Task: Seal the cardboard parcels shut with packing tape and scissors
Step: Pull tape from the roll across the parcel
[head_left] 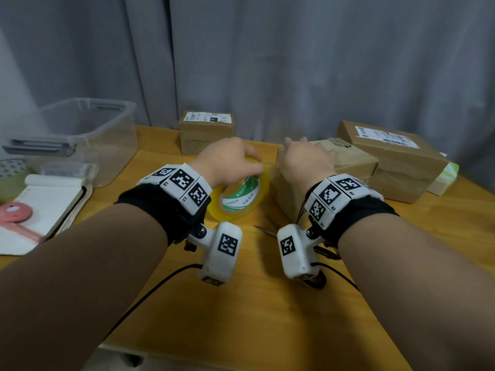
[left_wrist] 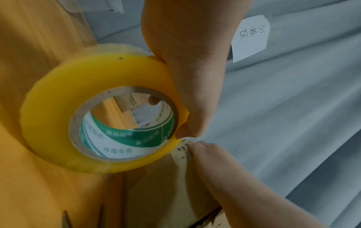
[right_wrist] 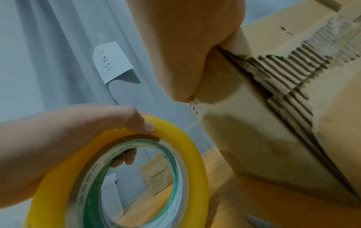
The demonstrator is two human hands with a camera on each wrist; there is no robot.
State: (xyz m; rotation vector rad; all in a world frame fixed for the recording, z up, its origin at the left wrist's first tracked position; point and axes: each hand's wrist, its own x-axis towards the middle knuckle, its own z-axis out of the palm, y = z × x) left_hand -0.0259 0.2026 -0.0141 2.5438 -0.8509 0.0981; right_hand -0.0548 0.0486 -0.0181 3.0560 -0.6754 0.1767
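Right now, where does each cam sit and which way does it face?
Head: on the head, facing forward and down at the table; both forearms, left hand, right hand.
Left wrist: along the left hand to its grip on the tape roll; right fingers enter.
Right wrist: along the right hand to the parcel; left hand enters.
Shared: all three show roll and parcel.

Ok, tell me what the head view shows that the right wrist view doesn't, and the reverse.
Only the head view shows the scissors lying on the table, the clear plastic bin, the open notebook and the labelled parcel at far right. Only the right wrist view shows the handwritten paper note on the curtain and the torn, corrugated edge of the nearest parcel. Both show the left hand gripping the yellow tape roll and the right hand at that parcel's corner.
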